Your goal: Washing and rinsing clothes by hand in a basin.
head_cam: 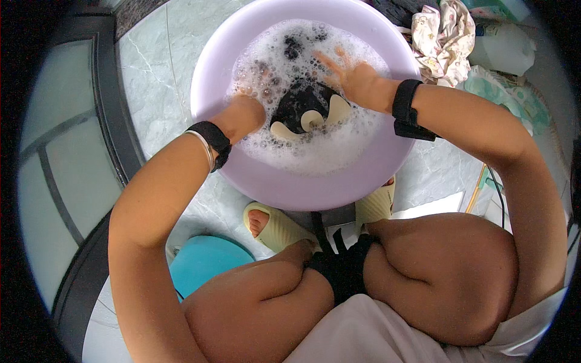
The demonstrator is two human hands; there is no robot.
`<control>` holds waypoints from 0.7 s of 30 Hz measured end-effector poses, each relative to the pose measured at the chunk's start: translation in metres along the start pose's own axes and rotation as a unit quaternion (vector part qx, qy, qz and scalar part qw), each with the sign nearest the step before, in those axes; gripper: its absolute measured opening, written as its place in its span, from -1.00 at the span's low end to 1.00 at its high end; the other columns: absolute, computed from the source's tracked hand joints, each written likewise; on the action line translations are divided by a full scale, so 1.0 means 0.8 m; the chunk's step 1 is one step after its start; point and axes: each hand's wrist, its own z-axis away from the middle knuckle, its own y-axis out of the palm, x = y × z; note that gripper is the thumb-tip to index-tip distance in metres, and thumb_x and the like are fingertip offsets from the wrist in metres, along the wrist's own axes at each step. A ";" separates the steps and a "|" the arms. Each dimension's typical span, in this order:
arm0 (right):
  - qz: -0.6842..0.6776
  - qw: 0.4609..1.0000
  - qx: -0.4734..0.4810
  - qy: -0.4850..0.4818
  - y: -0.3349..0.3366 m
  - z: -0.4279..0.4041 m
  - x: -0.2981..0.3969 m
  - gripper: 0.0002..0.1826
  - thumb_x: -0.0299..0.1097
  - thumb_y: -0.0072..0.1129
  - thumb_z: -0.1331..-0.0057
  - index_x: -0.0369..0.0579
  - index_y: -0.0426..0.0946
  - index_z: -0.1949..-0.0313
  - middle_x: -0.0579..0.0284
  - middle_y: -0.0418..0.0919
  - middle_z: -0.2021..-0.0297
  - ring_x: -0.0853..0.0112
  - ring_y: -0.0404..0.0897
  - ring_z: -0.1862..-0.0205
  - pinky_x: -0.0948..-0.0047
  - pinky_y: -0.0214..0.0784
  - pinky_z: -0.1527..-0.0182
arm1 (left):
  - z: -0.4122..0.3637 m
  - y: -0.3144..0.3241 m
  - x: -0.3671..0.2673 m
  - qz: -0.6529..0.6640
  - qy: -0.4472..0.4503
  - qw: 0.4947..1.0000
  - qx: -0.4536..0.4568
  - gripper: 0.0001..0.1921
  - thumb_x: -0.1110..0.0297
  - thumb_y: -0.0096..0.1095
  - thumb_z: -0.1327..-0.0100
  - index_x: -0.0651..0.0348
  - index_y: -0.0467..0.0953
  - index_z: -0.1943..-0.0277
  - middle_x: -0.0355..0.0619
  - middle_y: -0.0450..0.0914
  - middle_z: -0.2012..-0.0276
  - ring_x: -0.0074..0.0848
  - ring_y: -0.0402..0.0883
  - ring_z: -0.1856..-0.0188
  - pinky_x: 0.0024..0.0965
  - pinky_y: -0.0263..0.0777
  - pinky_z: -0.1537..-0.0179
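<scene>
A lilac plastic basin (313, 193) stands on the floor before me, holding soapy water with thick foam (317, 156). Black fabric with cream-coloured shapes (297, 104) bulges above the suds in the middle; the rest of it is under water. My left hand (243, 97) dips into the foam left of the fabric, and its fingers are hidden. Over the suds at the fabric's upper right is my right hand (352, 77), fingers spread and partly covered by foam. Nothing shows in its grasp; whether its fingertips touch the fabric is unclear.
Beyond the basin's right rim lie a floral cloth (442, 45), dark fabric (397, 11) and a translucent plastic jug (504, 47). A turquoise round plastic object (209, 263) sits beside my left leg. A dark-framed door with frosted panes (68, 81) borders the left. My slippered feet (279, 231) flank the basin's near side.
</scene>
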 end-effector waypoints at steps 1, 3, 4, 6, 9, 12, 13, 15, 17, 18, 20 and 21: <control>0.000 1.000 0.000 0.000 0.001 -0.001 0.000 -0.40 -0.43 -0.06 -0.15 0.38 0.17 -0.20 0.19 -0.41 -0.33 0.00 0.02 -0.27 0.30 0.42 0.12 | -0.008 -0.002 -0.001 0.017 -0.041 0.996 0.083 -0.86 0.50 0.21 0.19 0.10 0.62 0.48 -0.05 0.61 0.39 -0.29 0.59 0.23 -0.34 0.40 0.22; 0.009 1.000 0.009 -0.012 0.004 -0.001 -0.002 -0.41 -0.43 -0.06 -0.14 0.34 0.20 -0.19 0.18 -0.38 -0.33 0.00 0.02 -0.27 0.29 0.41 0.11 | -0.016 -0.015 -0.006 0.032 -0.081 0.983 0.163 -0.87 0.50 0.19 0.19 0.10 0.61 0.49 -0.06 0.61 0.40 -0.29 0.59 0.23 -0.33 0.39 0.20; 0.010 1.000 0.008 -0.010 0.005 0.001 -0.004 -0.41 -0.43 -0.06 -0.14 0.34 0.20 -0.19 0.18 -0.38 -0.33 0.00 0.02 -0.27 0.29 0.41 0.11 | -0.015 -0.025 -0.007 0.013 -0.087 0.982 0.167 -0.89 0.48 0.18 0.18 0.11 0.61 0.52 -0.07 0.61 0.42 -0.29 0.59 0.26 -0.31 0.39 0.19; -0.023 0.999 -0.035 -0.025 0.008 0.004 -0.005 -0.42 -0.43 -0.04 -0.13 0.29 0.24 -0.18 0.15 -0.34 -0.33 -0.01 0.02 -0.26 0.26 0.41 0.11 | -0.015 -0.039 -0.007 -0.008 -0.094 0.981 0.171 -0.91 0.47 0.16 0.17 0.12 0.60 0.54 -0.08 0.61 0.44 -0.28 0.60 0.29 -0.28 0.38 0.19; 0.010 0.998 -0.066 -0.020 0.014 0.001 -0.003 -0.40 -0.41 0.02 -0.09 0.26 0.23 -0.18 0.11 -0.28 -0.32 -0.06 0.04 -0.24 0.24 0.43 0.14 | -0.019 -0.068 -0.005 0.074 -0.162 0.940 0.290 -0.78 0.32 0.25 0.15 0.13 0.61 0.36 0.02 0.59 0.29 -0.19 0.50 0.06 -0.22 0.30 0.03; -0.017 0.995 -0.084 -0.042 0.009 0.005 -0.009 -0.36 -0.40 0.05 -0.07 0.24 0.17 -0.20 0.10 -0.24 -0.31 -0.12 0.06 -0.22 0.21 0.45 0.16 | -0.014 -0.129 -0.014 0.126 -0.182 0.945 0.241 -0.23 0.09 0.36 0.23 0.19 0.32 -0.12 0.25 0.06 -0.23 -0.06 0.19 -0.21 -0.10 0.12 -0.15; -0.016 0.995 -0.089 -0.041 0.004 0.006 -0.008 -0.36 -0.40 0.05 -0.07 0.24 0.17 -0.20 0.10 -0.24 -0.31 -0.12 0.06 -0.22 0.21 0.45 0.16 | -0.013 -0.134 -0.016 0.139 -0.193 0.945 0.226 -0.04 0.01 0.39 0.29 0.14 0.11 -0.22 0.24 -0.16 -0.26 -0.04 0.03 -0.26 -0.11 0.07 -0.18; -0.016 0.997 -0.058 -0.049 -0.007 0.009 -0.009 -0.20 -0.42 0.20 0.03 0.16 0.07 -0.23 0.07 -0.25 -0.30 -0.07 0.06 -0.22 0.22 0.45 0.17 | -0.013 -0.145 -0.017 0.149 -0.204 0.945 0.209 0.15 -0.07 0.42 0.35 0.09 -0.11 -0.31 0.24 -0.38 -0.30 -0.01 -0.13 -0.32 -0.12 0.01 -0.21; -0.032 0.998 -0.032 -0.054 -0.022 0.013 -0.011 -0.14 -0.37 0.27 0.09 0.19 0.05 -0.23 0.08 -0.24 -0.30 -0.12 0.07 -0.20 0.16 0.44 0.15 | -0.016 -0.155 -0.015 0.184 -0.207 0.934 0.226 0.18 -0.08 0.39 0.27 0.08 -0.29 -0.32 0.22 -0.43 -0.30 -0.01 -0.23 -0.34 -0.17 -0.05 -0.24; -0.050 0.997 -0.007 -0.063 -0.031 0.012 -0.010 -0.07 -0.31 0.33 0.15 0.23 0.04 -0.23 0.10 -0.22 -0.30 -0.18 0.08 -0.17 0.10 0.44 0.12 | -0.013 -0.153 -0.012 0.183 -0.210 0.934 0.226 0.18 -0.08 0.39 0.27 0.08 -0.29 -0.32 0.22 -0.43 -0.30 -0.01 -0.23 -0.34 -0.17 -0.05 -0.24; -0.066 0.996 0.002 -0.062 -0.046 0.010 -0.007 -0.04 -0.30 0.37 0.20 0.20 0.06 -0.22 0.10 -0.20 -0.30 -0.16 0.10 -0.17 0.09 0.39 0.07 | -0.005 -0.144 0.000 0.268 -0.198 0.936 0.113 -0.01 -0.05 0.32 0.15 0.07 -0.07 -0.30 0.18 -0.09 -0.28 -0.07 0.03 -0.28 -0.16 0.04 -0.20; -0.082 0.995 0.016 -0.060 -0.049 0.009 -0.007 -0.01 -0.28 0.40 0.26 0.17 0.08 -0.22 0.10 -0.18 -0.29 -0.15 0.12 -0.16 0.09 0.35 0.02 | -0.004 -0.147 0.010 0.266 -0.200 0.936 0.113 -0.01 -0.05 0.32 0.15 0.07 -0.07 -0.30 0.18 -0.09 -0.28 -0.07 0.03 -0.28 -0.16 0.04 -0.20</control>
